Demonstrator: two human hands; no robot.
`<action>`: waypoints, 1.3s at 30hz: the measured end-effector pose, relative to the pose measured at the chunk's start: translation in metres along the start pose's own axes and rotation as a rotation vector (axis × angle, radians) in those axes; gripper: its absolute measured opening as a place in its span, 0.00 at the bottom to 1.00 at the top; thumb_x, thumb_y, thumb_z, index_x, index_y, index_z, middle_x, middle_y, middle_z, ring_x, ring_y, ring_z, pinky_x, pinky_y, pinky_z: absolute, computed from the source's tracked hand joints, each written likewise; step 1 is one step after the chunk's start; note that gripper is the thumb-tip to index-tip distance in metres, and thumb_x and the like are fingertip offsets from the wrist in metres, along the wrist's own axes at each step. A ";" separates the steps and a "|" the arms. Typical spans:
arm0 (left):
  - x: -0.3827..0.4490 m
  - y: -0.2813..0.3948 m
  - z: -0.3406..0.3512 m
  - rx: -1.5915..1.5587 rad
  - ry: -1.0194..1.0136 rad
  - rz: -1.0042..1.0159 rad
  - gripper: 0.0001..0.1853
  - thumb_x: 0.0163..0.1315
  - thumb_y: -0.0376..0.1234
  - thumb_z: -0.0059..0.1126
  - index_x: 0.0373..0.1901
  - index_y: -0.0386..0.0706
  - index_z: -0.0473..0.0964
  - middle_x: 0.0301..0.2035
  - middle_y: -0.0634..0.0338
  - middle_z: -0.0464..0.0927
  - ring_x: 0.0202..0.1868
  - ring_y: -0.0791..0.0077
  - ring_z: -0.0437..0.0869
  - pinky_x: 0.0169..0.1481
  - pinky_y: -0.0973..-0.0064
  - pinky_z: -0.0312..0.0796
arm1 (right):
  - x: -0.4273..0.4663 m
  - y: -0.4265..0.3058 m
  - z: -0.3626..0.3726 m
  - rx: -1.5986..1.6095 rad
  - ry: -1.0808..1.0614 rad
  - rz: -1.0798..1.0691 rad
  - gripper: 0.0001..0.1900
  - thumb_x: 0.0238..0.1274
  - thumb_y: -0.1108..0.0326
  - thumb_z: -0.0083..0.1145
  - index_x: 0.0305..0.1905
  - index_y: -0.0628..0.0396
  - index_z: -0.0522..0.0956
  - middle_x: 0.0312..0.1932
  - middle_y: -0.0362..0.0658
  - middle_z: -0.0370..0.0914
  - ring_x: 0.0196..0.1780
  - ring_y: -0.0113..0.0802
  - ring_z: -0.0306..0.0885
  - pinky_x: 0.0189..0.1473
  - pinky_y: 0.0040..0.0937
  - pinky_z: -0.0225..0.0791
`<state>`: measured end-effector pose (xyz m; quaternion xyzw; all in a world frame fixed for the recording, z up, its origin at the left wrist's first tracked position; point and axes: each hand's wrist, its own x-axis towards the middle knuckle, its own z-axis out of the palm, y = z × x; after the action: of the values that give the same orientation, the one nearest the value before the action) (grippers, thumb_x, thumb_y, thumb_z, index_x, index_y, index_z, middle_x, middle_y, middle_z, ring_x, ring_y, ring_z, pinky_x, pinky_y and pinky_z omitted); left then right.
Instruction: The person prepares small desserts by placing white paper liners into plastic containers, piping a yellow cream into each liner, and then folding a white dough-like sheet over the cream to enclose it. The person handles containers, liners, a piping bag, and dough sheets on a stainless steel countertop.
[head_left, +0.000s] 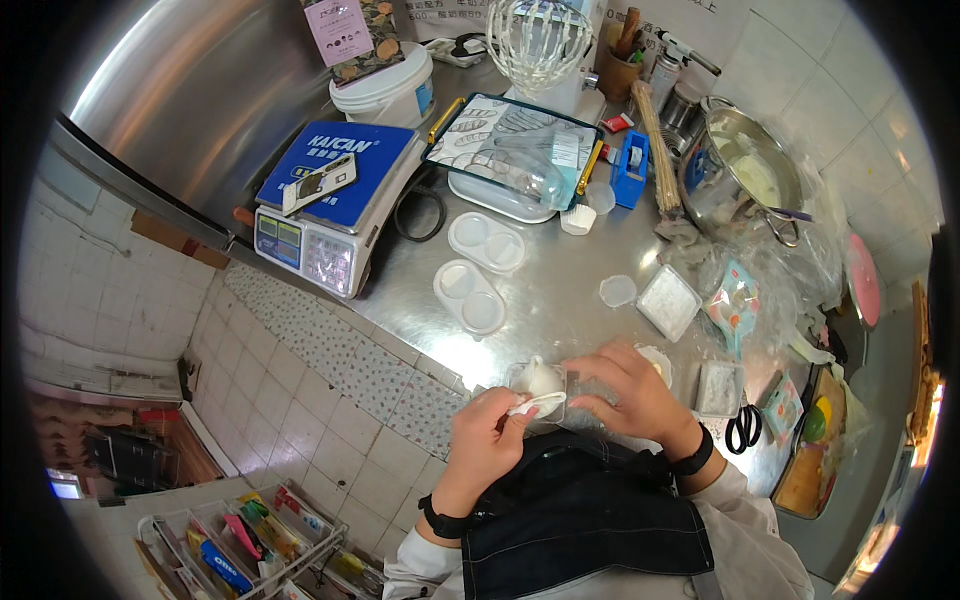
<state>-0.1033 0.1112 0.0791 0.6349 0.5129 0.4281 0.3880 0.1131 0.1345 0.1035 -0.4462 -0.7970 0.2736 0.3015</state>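
My left hand (487, 435) pinches the folded edge of a soft white piece (537, 403), probably a dough skin, between thumb and fingers. Behind that fold a rounded white lump (537, 375) sits in or over a small clear plastic container (559, 369); the hand partly hides both. Just to the right, my right hand (630, 386) has its fingers apart and holds nothing. A small white dish (657, 364) lies partly behind this hand. Farther back on the steel table (555, 296) are two white plastic molds (487, 241), each with two round wells.
Square boxes of white powder (670, 302) and black-handled scissors (742, 429) lie right, near a steel pot (787, 157). A digital scale (315, 244) carrying a phone (321, 184) stands left. Behind are a gold-handled tray (469, 124), a blue tape dispenser (630, 180) and a whisk (538, 45).
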 end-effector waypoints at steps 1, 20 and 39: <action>0.000 0.000 0.000 0.001 -0.003 0.011 0.05 0.57 0.26 0.65 0.31 0.35 0.78 0.23 0.57 0.78 0.21 0.77 0.74 0.26 0.81 0.64 | -0.003 0.001 0.002 0.011 0.009 -0.024 0.18 0.50 0.63 0.69 0.47 0.52 0.78 0.36 0.43 0.76 0.39 0.43 0.75 0.43 0.37 0.68; 0.004 0.015 0.000 0.144 -0.102 0.146 0.11 0.56 0.27 0.64 0.40 0.38 0.75 0.27 0.53 0.77 0.22 0.66 0.77 0.28 0.72 0.71 | 0.009 -0.015 0.016 0.150 -0.122 -0.015 0.10 0.61 0.70 0.59 0.45 0.56 0.74 0.37 0.45 0.75 0.37 0.44 0.78 0.38 0.35 0.73; -0.009 -0.002 0.000 0.272 -0.111 0.428 0.12 0.52 0.29 0.70 0.39 0.41 0.80 0.28 0.54 0.77 0.25 0.63 0.78 0.27 0.73 0.70 | -0.001 0.022 0.012 0.421 -0.030 0.058 0.14 0.56 0.75 0.63 0.48 0.54 0.81 0.34 0.40 0.77 0.35 0.31 0.74 0.38 0.28 0.67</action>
<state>-0.1053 0.1023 0.0759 0.7978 0.3977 0.3921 0.2273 0.1166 0.1415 0.0799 -0.3921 -0.7135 0.4491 0.3680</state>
